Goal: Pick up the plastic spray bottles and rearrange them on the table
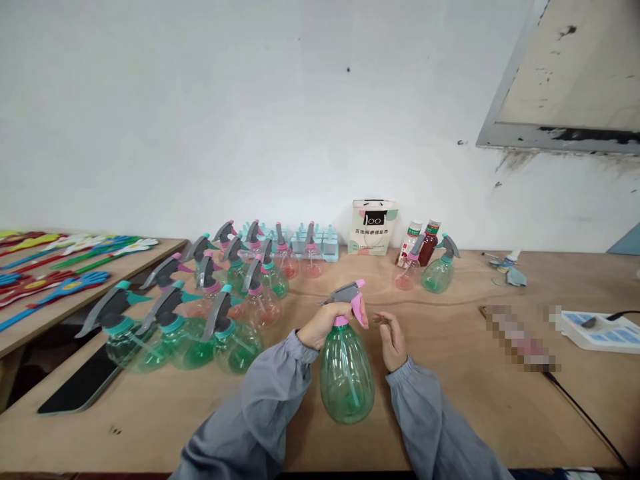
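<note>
A green see-through spray bottle (347, 377) with a grey and pink trigger head (350, 297) stands upright in front of me on the wooden table (450, 393). My left hand (323, 325) is wrapped round its neck just under the trigger head. My right hand (391, 340) hovers a little to the right of the neck, fingers loosely apart, holding nothing and not touching the bottle.
Several green and pink spray bottles (220, 300) crowd the table's left and back. Two more bottles (439, 270) stand at the back right beside two drink bottles (425, 243) and a paper bag (373, 227). A black phone (85, 380) lies left; a white device (597, 328) with cable right.
</note>
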